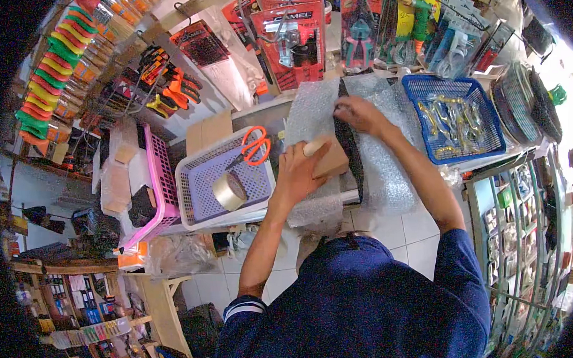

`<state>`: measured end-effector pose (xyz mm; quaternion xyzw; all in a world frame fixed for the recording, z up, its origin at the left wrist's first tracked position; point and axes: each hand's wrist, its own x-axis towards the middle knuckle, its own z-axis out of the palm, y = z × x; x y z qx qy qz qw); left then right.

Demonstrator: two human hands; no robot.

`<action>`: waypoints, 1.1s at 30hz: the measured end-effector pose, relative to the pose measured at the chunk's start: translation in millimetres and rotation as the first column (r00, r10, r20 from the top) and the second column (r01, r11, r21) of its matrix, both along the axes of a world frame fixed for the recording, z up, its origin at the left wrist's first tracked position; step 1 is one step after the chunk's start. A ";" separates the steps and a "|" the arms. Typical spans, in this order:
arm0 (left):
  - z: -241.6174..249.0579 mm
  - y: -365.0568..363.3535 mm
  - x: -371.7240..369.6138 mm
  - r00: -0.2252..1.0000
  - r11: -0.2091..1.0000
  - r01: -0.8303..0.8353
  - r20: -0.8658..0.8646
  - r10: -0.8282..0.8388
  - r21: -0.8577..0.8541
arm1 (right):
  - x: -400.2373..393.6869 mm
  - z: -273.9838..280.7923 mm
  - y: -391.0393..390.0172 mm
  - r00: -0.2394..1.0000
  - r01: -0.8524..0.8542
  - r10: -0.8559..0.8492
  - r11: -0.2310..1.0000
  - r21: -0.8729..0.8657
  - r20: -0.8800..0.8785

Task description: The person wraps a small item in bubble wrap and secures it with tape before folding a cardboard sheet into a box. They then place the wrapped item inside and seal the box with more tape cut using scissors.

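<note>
My left hand point(296, 176) is wrapped round a small brown cardboard box point(333, 162), its thumb and fingers on the near sides. Beneath the box lies clear bubble wrap point(389, 164), spread over the counter and hanging past its front edge. A strip of black wrap point(350, 143) runs across the bubble wrap from back to front. Near the back end of that strip, my right hand point(359, 115) has its fingers curled and pinched on the black wrap.
Left of the box, a white-rimmed purple basket point(193, 204) holds orange-handled scissors point(256, 146) and a tape roll point(230, 190). A pink basket point(164, 205) stands farther left. On the right, a blue basket point(438, 157) holds metal hardware. Packaged tools point(286, 44) hang behind.
</note>
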<state>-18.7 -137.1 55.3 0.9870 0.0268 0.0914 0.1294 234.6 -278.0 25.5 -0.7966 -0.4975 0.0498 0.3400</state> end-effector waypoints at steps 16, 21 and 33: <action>45.1 0.1 -36.9 0.998 0.997 0.025 0.056 -0.021 -0.078 | 21.5 -57.9 103.3 0.816 -0.139 0.330 0.909 -0.393 0.475; 38.7 23.4 -14.2 0.996 0.999 0.023 0.085 -0.020 -0.033 | 11.3 -30.9 72.6 0.923 -0.179 0.197 0.980 -0.085 0.330; 10.9 38.4 22.4 0.996 0.998 0.071 0.046 -0.070 -0.004 | -205.6 -20.2 -101.2 0.956 -0.231 0.242 0.969 -0.084 0.165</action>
